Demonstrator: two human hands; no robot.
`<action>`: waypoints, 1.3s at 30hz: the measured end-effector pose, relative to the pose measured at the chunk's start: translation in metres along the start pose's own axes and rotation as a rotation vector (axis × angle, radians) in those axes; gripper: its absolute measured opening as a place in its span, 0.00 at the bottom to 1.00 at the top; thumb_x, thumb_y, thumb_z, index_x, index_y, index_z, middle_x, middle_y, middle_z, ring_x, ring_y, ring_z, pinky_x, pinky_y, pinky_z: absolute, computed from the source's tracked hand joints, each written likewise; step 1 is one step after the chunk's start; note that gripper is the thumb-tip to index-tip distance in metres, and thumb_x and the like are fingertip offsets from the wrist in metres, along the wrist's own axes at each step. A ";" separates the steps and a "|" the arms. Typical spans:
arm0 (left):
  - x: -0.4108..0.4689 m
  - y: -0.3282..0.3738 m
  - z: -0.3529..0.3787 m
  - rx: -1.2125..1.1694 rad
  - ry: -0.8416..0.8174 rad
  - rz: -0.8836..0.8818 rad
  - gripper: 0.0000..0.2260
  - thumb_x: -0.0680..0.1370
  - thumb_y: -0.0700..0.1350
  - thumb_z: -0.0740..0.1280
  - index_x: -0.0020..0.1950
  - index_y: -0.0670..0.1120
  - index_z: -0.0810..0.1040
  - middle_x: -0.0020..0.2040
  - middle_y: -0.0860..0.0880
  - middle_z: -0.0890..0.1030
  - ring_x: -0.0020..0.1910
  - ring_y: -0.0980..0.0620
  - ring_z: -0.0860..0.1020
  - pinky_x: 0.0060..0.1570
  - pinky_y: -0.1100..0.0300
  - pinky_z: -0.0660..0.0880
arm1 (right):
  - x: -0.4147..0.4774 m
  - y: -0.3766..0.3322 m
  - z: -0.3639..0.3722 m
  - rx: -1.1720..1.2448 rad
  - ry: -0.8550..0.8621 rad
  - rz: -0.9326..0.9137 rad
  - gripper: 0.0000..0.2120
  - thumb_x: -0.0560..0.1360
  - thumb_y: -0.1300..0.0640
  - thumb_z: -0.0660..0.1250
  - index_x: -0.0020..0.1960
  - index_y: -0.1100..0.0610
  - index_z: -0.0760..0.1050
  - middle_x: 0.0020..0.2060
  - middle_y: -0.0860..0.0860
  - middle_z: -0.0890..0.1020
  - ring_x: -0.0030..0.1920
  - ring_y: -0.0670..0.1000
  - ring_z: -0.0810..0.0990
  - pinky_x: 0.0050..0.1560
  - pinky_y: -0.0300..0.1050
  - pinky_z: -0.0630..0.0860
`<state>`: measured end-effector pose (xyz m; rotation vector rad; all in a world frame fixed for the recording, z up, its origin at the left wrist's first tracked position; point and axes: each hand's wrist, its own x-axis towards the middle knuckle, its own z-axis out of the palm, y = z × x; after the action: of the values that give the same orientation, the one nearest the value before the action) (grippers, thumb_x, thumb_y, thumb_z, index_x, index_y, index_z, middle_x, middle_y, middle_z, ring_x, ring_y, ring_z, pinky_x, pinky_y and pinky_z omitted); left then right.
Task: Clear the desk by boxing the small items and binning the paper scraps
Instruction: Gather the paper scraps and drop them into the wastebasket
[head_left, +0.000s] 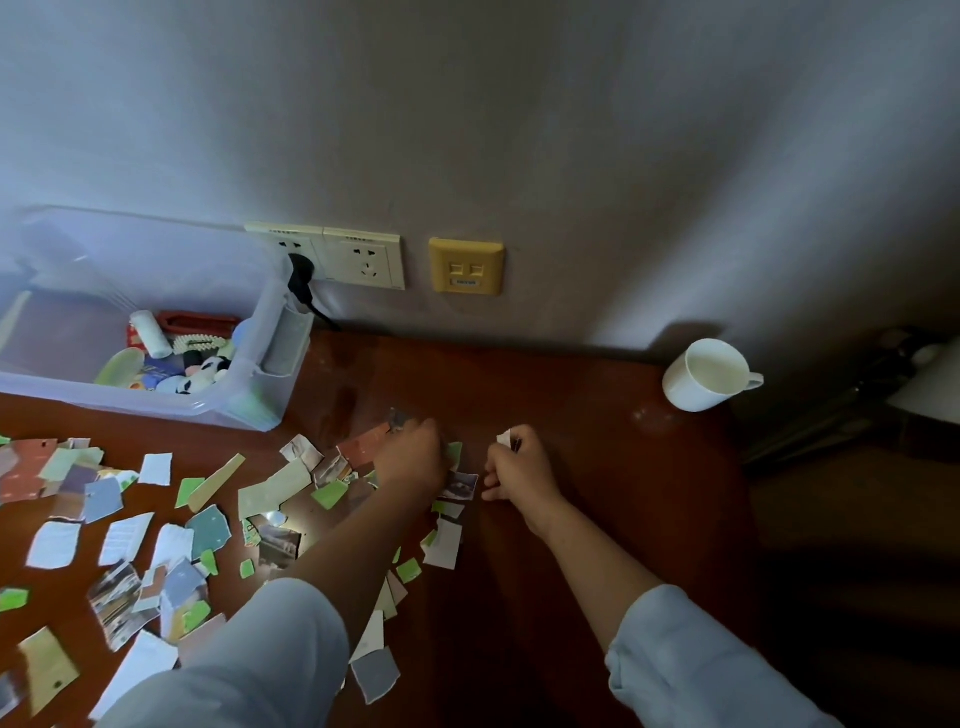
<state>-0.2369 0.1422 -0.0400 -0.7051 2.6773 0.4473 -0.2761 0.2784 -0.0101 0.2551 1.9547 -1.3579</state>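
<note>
Several torn paper scraps lie scattered over the left and middle of the dark red desk. My left hand is curled over the scraps near the desk's middle and grips a dark scrap at its fingertips. Just to its right, my right hand is closed in a fist and pinches a small white scrap. A clear plastic box at the back left holds several small items, among them a panda toy and a white tube.
A white mug stands at the back right by the wall. Wall sockets, one with a black plug, and a yellow network plate sit just above the desk. A dark chair or stand is at the far right.
</note>
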 end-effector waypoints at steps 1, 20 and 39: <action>-0.002 0.000 0.002 -0.014 0.027 -0.004 0.12 0.77 0.45 0.66 0.59 0.46 0.71 0.58 0.45 0.74 0.55 0.44 0.77 0.46 0.52 0.75 | -0.001 0.000 0.001 -0.021 -0.012 0.012 0.08 0.78 0.64 0.57 0.56 0.57 0.67 0.41 0.56 0.73 0.32 0.49 0.73 0.29 0.41 0.74; -0.018 -0.016 -0.010 -0.481 0.051 -0.017 0.09 0.77 0.48 0.62 0.39 0.49 0.66 0.34 0.49 0.72 0.34 0.48 0.73 0.34 0.57 0.67 | -0.003 0.017 0.023 -0.823 -0.100 -0.209 0.14 0.73 0.52 0.71 0.56 0.50 0.72 0.54 0.50 0.73 0.50 0.54 0.78 0.48 0.50 0.77; -0.028 -0.057 -0.011 -0.622 0.038 -0.207 0.13 0.81 0.51 0.54 0.57 0.48 0.74 0.48 0.46 0.80 0.46 0.46 0.78 0.50 0.49 0.75 | -0.005 0.007 0.040 -1.179 -0.090 -0.345 0.11 0.75 0.52 0.69 0.56 0.50 0.76 0.53 0.50 0.80 0.53 0.55 0.78 0.43 0.44 0.72</action>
<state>-0.1866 0.1028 -0.0315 -1.1489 2.4527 1.2392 -0.2507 0.2471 -0.0189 -0.7069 2.4240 -0.1964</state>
